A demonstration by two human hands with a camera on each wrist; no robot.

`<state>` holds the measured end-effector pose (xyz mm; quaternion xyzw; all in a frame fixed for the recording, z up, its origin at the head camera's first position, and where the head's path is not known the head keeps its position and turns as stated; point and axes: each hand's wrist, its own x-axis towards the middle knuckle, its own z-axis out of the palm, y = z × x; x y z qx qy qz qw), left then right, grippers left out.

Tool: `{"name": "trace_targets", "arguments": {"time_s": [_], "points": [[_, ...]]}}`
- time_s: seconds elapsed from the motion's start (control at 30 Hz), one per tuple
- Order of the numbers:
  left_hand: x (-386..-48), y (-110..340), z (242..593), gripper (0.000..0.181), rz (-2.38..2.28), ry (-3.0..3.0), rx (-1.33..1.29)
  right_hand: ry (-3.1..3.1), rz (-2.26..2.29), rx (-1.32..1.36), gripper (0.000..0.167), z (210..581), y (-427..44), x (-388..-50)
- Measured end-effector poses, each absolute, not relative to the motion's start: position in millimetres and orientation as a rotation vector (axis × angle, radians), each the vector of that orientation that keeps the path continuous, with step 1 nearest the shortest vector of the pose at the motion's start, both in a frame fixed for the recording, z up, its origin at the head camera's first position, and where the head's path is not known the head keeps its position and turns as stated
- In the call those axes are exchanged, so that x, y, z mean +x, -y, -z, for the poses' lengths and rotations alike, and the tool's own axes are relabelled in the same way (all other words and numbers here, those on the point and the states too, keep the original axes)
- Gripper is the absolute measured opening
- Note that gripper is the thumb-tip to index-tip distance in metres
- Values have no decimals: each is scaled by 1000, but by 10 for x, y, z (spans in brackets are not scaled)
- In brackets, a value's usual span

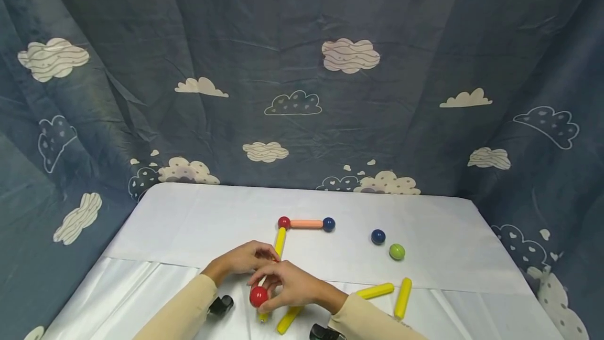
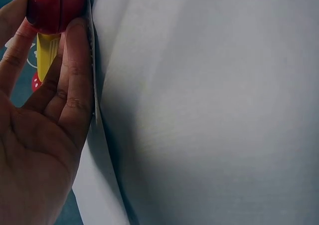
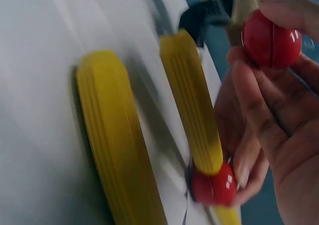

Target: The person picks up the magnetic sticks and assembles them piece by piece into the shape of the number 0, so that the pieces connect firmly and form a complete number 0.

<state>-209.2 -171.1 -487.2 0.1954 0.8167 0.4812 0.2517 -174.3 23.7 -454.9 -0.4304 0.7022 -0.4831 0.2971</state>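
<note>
My left hand (image 1: 246, 257) grips a red ball (image 2: 59, 8) that joins two yellow sticks. One yellow stick (image 1: 280, 243) runs from it to a far red ball (image 1: 284, 223); the other yellow stick (image 3: 192, 103) points toward me. From the far red ball, an orange stick (image 1: 306, 224) leads right to a blue ball (image 1: 329, 224). Between thumb and fingers, my right hand (image 1: 296, 283) holds another red ball (image 3: 271, 39), apart from the near stick's free end in the right wrist view. In the head view my right hand partly covers that stick.
A loose yellow stick (image 1: 289, 320) lies below my right hand. Two more, a yellow stick (image 1: 376, 291) and an upright-pointing yellow stick (image 1: 402, 298), lie to the right. Beyond them are a loose blue ball (image 1: 378, 236) and a green ball (image 1: 397, 252) on the white-covered table (image 1: 424, 214).
</note>
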Motion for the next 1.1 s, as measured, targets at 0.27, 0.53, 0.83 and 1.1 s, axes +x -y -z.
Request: {"name": "trace_targets", "arguments": {"time_s": [0.27,0.53,0.83,1.1], "points": [[-2104,1710,4881,15,-1346,-2160,501,-1958,770,-1678,32,4522,-62,-1609],[-2097,1704,4874,16,-1355,-2156,482,-1809,480,-1926,29,4564,59,-1599],[-2099,1701,4874,17,-1356,-2157,472,-1838,148,-2046,33,4589,78,-1624],[-2092,1702,4861,17,-1352,-2153,464,-1809,163,-2029,30,4662,76,-1681]]}}
